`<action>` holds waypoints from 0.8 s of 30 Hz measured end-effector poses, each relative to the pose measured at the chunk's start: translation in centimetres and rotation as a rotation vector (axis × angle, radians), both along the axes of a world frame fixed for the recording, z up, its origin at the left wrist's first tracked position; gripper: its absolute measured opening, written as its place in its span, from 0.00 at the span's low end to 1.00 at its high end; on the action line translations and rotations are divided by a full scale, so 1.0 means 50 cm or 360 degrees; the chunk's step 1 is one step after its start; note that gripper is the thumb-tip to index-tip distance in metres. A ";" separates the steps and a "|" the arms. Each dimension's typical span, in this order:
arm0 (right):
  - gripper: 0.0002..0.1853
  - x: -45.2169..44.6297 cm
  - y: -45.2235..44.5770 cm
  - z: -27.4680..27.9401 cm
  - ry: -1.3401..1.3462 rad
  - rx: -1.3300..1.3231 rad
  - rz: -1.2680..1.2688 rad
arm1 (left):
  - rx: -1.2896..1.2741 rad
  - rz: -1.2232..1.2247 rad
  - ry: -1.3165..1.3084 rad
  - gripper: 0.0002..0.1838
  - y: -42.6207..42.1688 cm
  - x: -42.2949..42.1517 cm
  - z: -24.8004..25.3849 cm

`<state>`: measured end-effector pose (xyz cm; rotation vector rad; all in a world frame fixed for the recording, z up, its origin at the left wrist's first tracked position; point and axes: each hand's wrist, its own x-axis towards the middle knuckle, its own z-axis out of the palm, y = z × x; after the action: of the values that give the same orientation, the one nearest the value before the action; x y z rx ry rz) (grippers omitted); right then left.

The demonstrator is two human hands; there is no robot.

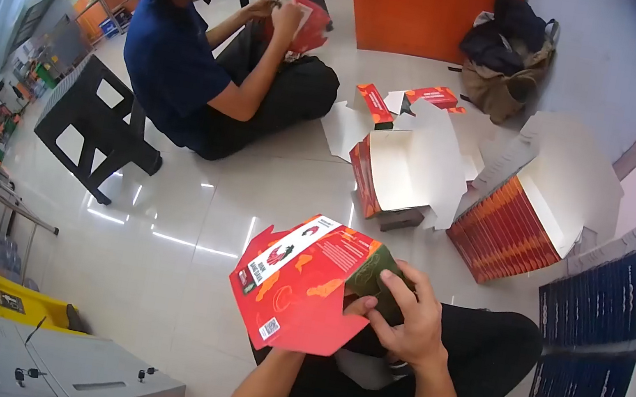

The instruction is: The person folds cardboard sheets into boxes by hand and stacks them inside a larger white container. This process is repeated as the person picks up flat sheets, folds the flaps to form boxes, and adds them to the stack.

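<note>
A red printed cardboard food box (298, 270), partly folded with loose flaps, is tilted over my lap. My right hand (414, 318) grips its dark green end panel (372, 275), with thumb and fingers at the edge. My left hand goes up behind the box; the box hides most of it, and what looks like its thumb (360, 306) shows by the green panel. In front of me on the floor stand an open box with a white inside (401, 170) and a tall nested stack of red boxes (505, 232).
Across from me a person (180, 69) sits cross-legged, holding another red box (308, 24). Black stools (87, 108), a bag (511, 59), dark blue box stacks (596, 309), a grey cabinet (59, 361) and a yellow bin (11, 295) surround the tiled floor.
</note>
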<state>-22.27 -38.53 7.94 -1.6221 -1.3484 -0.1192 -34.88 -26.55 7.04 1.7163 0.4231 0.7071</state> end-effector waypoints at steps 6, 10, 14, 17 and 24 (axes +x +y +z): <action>0.36 -0.006 0.008 0.009 0.0082 -0.0163 -0.0265 | -0.0517 -0.0216 -0.0396 0.10 -0.036 0.023 -0.038; 0.35 0.006 0.004 -0.006 0.0144 -0.0126 -0.0392 | -0.0952 -0.0396 -0.0155 0.13 -0.043 0.050 -0.068; 0.32 0.017 0.002 -0.020 0.0138 -0.0155 -0.0468 | -0.1235 -0.0296 -0.0341 0.14 -0.065 0.079 -0.080; 0.28 0.047 0.003 -0.045 0.0164 -0.0030 -0.0602 | -0.1287 -0.0430 -0.0186 0.18 -0.053 0.086 -0.074; 0.29 0.093 -0.022 -0.070 0.1349 0.0938 -0.0729 | 0.0178 0.0997 -0.0170 0.35 -0.037 0.084 -0.048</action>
<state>-17.64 -39.63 4.42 -1.2110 -0.2407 -0.0746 -30.70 -28.42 4.65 1.6414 0.8764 1.2845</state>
